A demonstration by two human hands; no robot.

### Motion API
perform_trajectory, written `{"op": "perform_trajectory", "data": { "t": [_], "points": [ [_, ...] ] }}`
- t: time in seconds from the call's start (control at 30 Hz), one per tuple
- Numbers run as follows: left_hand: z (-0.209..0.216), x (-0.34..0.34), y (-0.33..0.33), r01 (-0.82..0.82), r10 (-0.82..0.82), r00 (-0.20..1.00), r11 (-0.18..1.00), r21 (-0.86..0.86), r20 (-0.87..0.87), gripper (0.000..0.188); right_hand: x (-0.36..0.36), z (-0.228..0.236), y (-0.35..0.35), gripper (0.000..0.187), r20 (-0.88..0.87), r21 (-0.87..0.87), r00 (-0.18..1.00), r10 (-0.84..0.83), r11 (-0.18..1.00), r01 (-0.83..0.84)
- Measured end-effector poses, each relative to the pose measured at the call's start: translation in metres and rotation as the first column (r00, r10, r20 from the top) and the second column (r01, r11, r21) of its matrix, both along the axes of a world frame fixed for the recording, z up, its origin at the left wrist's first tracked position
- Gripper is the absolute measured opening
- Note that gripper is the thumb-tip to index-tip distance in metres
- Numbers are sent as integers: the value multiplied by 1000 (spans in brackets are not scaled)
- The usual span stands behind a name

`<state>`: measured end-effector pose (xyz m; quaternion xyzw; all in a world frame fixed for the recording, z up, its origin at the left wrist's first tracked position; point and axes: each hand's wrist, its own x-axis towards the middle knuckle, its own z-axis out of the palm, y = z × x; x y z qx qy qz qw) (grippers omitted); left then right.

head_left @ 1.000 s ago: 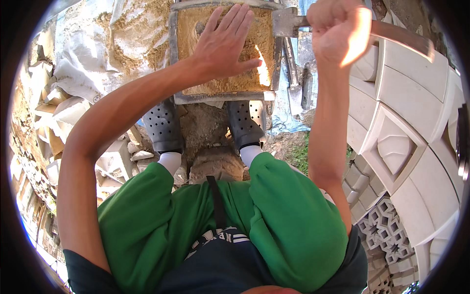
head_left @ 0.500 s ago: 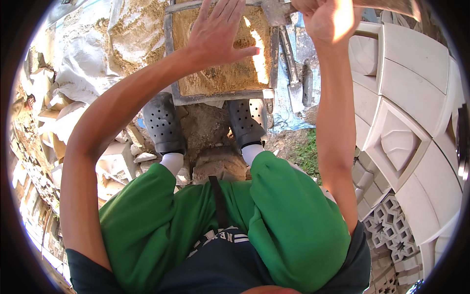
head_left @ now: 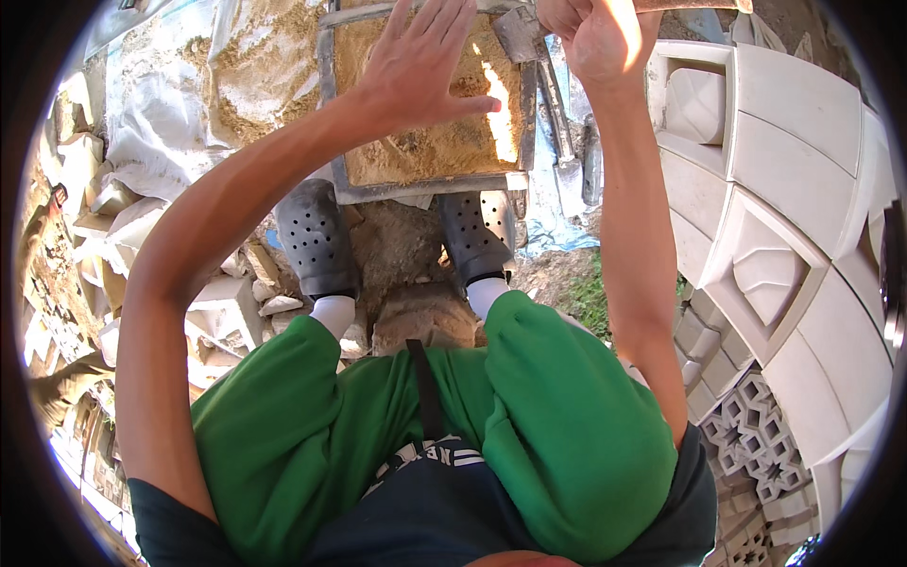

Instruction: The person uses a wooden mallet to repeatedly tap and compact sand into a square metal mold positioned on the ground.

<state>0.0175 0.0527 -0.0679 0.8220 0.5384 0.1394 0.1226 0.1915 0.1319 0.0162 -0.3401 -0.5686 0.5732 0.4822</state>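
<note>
My left hand (head_left: 422, 76) is spread over the packed tan sand (head_left: 416, 156) inside a dark rectangular frame (head_left: 430, 191); I cannot tell how firmly it presses. Its thumb points right, toward a bright sunlit strip. My right hand (head_left: 600, 42) is wrapped round the handle of a hammer (head_left: 518, 36), at the top of the view. The hammer's blocky grey head is by the frame's upper right corner, and its brown handle end sticks out to the right of my fist.
Right of the frame, a trowel (head_left: 569, 184) and a dark narrow tool (head_left: 592, 163) lie on blue sheeting. Pale moulded blocks (head_left: 794, 180) are stacked at right, above patterned openwork blocks (head_left: 761, 430). Broken pieces (head_left: 222, 307) lie at left, below sandy plastic sheeting (head_left: 156, 123). Grey clogs (head_left: 316, 236) stand before the frame.
My right hand has moved left with the hammer, bringing its head over the frame's upper right corner. The left hand has stayed nearly still.
</note>
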Motion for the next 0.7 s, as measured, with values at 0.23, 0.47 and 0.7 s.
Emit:
{"op": "perform_trajectory", "data": {
  "t": [0.23,0.47,0.7],
  "points": [
    [-14,40,-45,-147,132,967,988,-56,-217,106,49,11,-4,46,-272,28,962,-28,999,36],
    [-20,56,-31,-149,153,988,982,116,-32,112,53,0,-24,46,-241,-97,944,-225,973,207],
    [11,56,-19,-122,119,988,992,-26,-95,113,43,42,-33,45,-223,-57,953,-205,979,197]
  ]
}}
